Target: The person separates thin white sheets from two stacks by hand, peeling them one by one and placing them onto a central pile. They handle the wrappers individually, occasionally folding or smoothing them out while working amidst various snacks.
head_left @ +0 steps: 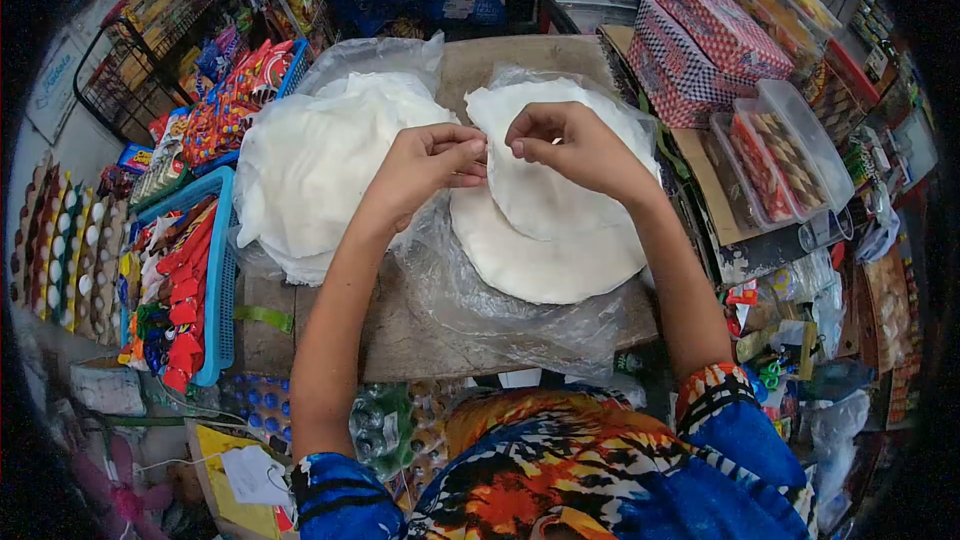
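Observation:
Two piles of thin, round white spring roll wrappers lie on plastic sheeting. The left pile [310, 175] is rumpled and layered. In the right pile, an upper wrapper [560, 200] overlaps a lower wrapper [560, 270]. My left hand [432, 162] is between the piles, its thumb and fingers pinched at the upper wrapper's left edge. Just to the right, my right hand [568, 145] hovers low over that same wrapper, thumb and curled fingertips together. Whatever its fingertips may hold is too small to make out.
Clear plastic [500, 325] spreads across the wooden table [380, 340]. At left stands a blue basket [225, 280] of colourful packets, with egg trays [75, 250] beyond. Checkered boxes [700, 50] and a clear plastic container [790, 160] crowd the right side. Bottles [385, 425] sit below the front edge.

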Demonstrator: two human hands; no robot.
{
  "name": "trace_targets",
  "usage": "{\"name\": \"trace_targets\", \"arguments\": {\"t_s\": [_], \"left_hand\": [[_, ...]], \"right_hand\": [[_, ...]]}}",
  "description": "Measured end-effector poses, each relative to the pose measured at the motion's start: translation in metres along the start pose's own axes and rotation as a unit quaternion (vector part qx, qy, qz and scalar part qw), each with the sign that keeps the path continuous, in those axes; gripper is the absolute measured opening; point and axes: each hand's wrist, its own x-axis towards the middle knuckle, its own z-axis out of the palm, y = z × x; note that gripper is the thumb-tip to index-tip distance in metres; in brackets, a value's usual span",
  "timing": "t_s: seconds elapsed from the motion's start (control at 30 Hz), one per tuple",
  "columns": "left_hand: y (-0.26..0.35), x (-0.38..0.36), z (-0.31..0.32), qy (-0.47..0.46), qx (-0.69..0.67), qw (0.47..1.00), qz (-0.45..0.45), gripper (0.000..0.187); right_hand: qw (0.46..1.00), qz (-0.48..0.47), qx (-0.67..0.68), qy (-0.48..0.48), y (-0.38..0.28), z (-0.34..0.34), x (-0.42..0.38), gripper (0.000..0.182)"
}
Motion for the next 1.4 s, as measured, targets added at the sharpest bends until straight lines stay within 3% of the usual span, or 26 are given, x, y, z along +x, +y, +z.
{"name": "trace_targets", "arguments": {"t_s": [0.17,0.4,1.1,1.4], "left_hand": [[-0.009,0.003,0.001,0.006,-0.008,1.0,0.024,0.03],[-0.01,0.005,0.006,0.041,-0.013,0.999,0.0,0.028],[-0.011,0.003,0.004,-0.001,0.017,0.999,0.032,0.022],[-0.008,0.002,0.006,0.028,0.044,0.998,0.028,0.021]], "right_hand": [[0.998,0.041,0.041,-0.039,-0.001,0.006,0.001,0.014],[0.997,0.036,0.074,-0.013,0.013,0.019,0.004,0.018],[0.991,0.049,0.122,0.017,0.011,0.025,0.004,0.019],[0.99,0.018,0.141,0.015,0.012,0.029,0.005,0.017]]}}
